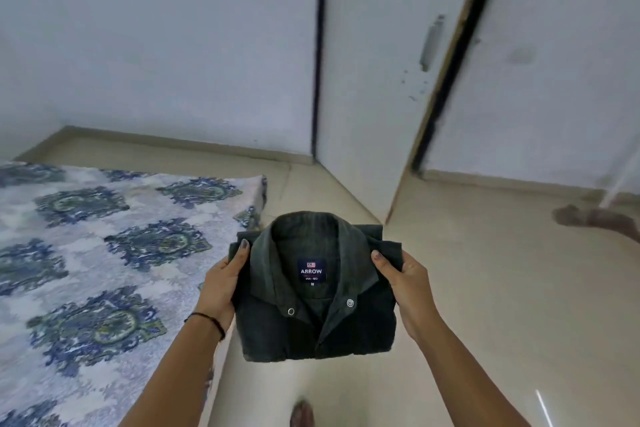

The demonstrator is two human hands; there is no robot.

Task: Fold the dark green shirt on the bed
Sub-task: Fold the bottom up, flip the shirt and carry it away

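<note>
Folded dark green shirt held up in both hands, off the bed.

The left hand and right hand each grip a side of the folded shirt, thumbs on top by the collar. It hangs over the floor, just past the bed's right edge near its far corner.

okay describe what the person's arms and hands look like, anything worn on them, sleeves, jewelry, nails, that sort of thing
Both forearms are bare, with no sleeves in view. The left hand has a thin black thread band around its wrist. The right hand shows nothing on its wrist. Both thumbnails carry dark, partly worn polish. No rings, watch or gloves are visible.
</note>
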